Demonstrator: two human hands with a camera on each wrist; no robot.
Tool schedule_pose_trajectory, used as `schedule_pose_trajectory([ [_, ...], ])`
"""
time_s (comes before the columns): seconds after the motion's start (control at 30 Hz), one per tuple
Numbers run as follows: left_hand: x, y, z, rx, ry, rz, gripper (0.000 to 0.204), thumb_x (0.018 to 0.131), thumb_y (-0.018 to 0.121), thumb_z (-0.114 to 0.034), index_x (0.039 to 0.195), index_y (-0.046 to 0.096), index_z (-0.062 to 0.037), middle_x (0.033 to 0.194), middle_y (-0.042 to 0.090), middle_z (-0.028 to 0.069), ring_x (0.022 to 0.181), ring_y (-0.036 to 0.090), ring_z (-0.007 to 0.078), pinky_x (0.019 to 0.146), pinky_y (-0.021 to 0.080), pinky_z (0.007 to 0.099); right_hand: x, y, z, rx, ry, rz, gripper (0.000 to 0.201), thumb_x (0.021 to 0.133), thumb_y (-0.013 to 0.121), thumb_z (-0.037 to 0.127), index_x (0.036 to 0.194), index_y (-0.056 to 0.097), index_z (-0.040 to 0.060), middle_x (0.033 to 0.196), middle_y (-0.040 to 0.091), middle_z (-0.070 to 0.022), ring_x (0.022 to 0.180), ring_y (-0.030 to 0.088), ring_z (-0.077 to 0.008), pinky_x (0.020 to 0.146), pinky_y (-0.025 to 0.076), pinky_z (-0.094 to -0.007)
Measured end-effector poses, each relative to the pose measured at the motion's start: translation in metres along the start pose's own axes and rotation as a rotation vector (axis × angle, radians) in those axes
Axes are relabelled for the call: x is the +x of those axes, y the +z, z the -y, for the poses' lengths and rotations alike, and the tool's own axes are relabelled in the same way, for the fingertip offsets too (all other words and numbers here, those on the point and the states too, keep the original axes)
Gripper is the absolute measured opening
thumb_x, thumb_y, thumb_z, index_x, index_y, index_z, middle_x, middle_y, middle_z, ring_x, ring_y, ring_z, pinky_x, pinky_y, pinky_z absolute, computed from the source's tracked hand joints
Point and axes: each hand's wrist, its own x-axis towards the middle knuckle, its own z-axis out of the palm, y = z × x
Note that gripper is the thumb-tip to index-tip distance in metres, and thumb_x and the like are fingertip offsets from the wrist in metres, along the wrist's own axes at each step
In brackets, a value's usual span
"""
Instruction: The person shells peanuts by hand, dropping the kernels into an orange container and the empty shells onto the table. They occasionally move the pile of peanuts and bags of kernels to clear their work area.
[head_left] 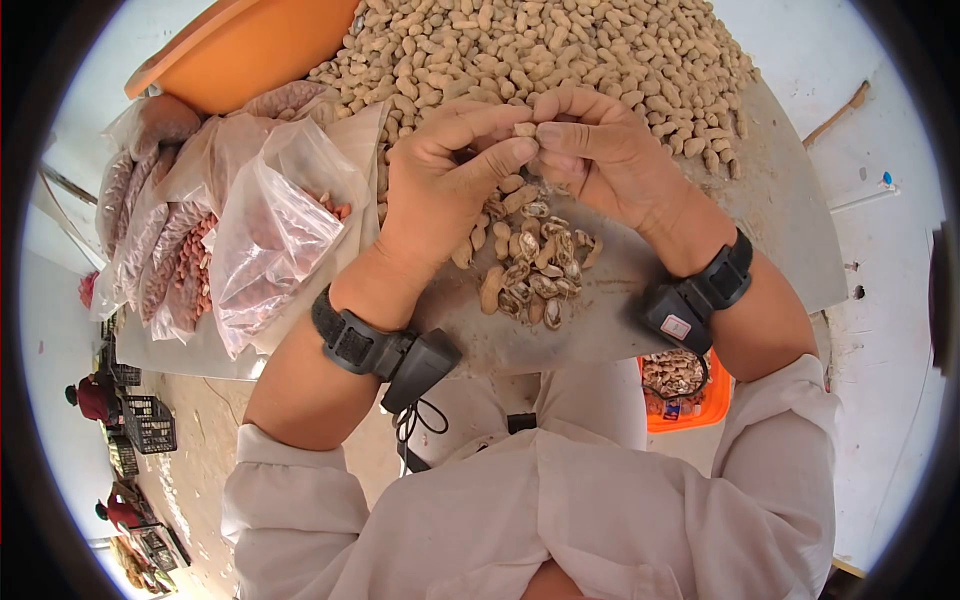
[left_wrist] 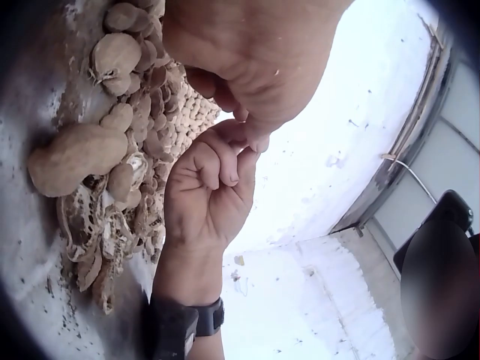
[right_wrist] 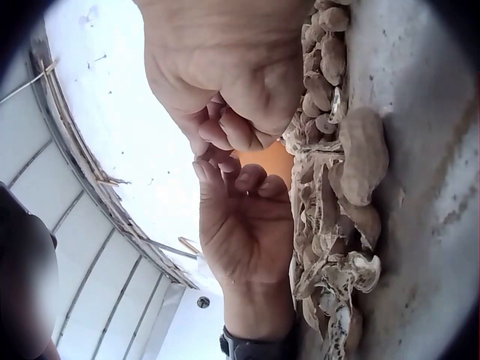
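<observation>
In the head view a peanut point(head_left: 524, 129) sits between the fingertips of both hands, just in front of the large heap. My left hand point(head_left: 440, 180) pinches it from the left with thumb and fingers. From the right, my right hand point(head_left: 615, 150) pinches it too, its thumb tip meeting the left thumb tip. Below the hands lies a small pile of empty peanut shells point(head_left: 543, 270) mixed with whole peanuts. Both wrist views show the fingertips together, where the hands largely hide the peanut.
A big heap of unshelled peanuts point(head_left: 560, 50) covers the far side of the metal table point(head_left: 790, 200). Plastic bags point(head_left: 275, 235) of shelled red peanuts stand at left, an orange basin point(head_left: 245, 55) behind them. An orange container point(head_left: 725, 385) with shells sits below the table edge.
</observation>
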Motion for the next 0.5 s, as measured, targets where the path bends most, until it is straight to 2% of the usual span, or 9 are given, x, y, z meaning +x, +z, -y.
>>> schedule_pose_trajectory([
  [0.1, 0.001, -0.001, -0.002, 0.135, 0.127, 0.037, 0.017, 0.078, 0.067, -0.008, 0.094, 0.067, -0.0025, 0.086, 0.055, 0.0011, 0.072, 0.052, 0.0071, 0.061, 0.045, 0.0186, 0.001, 0.001, -0.001, -0.03, -0.027, 0.021, 0.018, 0.078, 0.063, 0.0, 0.096, 0.058, 0.0002, 0.079, 0.06, -0.0031, 0.055, 0.043, -0.0056, 0.047, 0.035, -0.0173],
  [0.2, -0.002, 0.003, -0.012, 0.138, 0.052, 0.018, 0.016, 0.081, 0.065, -0.01, 0.095, 0.066, -0.0018, 0.081, 0.056, 0.0019, 0.071, 0.052, 0.009, 0.061, 0.044, 0.0204, 0.0, 0.008, 0.0, -0.021, -0.026, -0.01, 0.025, 0.079, 0.063, 0.002, 0.103, 0.057, -0.0002, 0.081, 0.06, -0.0035, 0.054, 0.042, -0.0052, 0.047, 0.034, -0.0171],
  [0.3, -0.001, -0.001, -0.005, 0.259, 0.099, 0.041, 0.017, 0.083, 0.062, -0.011, 0.095, 0.065, -0.0005, 0.076, 0.056, 0.0037, 0.069, 0.053, 0.0104, 0.06, 0.043, 0.0222, -0.002, 0.007, 0.005, -0.11, 0.03, 0.026, 0.027, 0.078, 0.066, 0.007, 0.103, 0.059, -0.0011, 0.083, 0.061, -0.0024, 0.058, 0.046, -0.004, 0.049, 0.037, -0.0172],
  [0.4, -0.004, 0.002, -0.007, 0.27, 0.017, 0.047, 0.017, 0.083, 0.06, -0.011, 0.095, 0.065, 0.0008, 0.074, 0.057, 0.0054, 0.067, 0.054, 0.0111, 0.059, 0.044, 0.0233, -0.005, 0.016, 0.002, -0.62, -0.079, -0.044, 0.033, 0.08, 0.063, 0.009, 0.111, 0.057, -0.0015, 0.079, 0.053, 0.0026, 0.057, 0.04, -0.0027, 0.048, 0.032, -0.0168],
  [0.5, -0.005, 0.002, -0.004, 0.279, 0.063, 0.036, 0.016, 0.083, 0.06, -0.01, 0.094, 0.065, 0.001, 0.076, 0.058, 0.0062, 0.066, 0.054, 0.0117, 0.058, 0.044, 0.0236, -0.005, 0.019, 0.002, -0.69, -0.12, -0.059, 0.028, 0.079, 0.065, 0.012, 0.104, 0.061, -0.0011, 0.076, 0.054, 0.0045, 0.056, 0.039, -0.0021, 0.048, 0.032, -0.017],
])
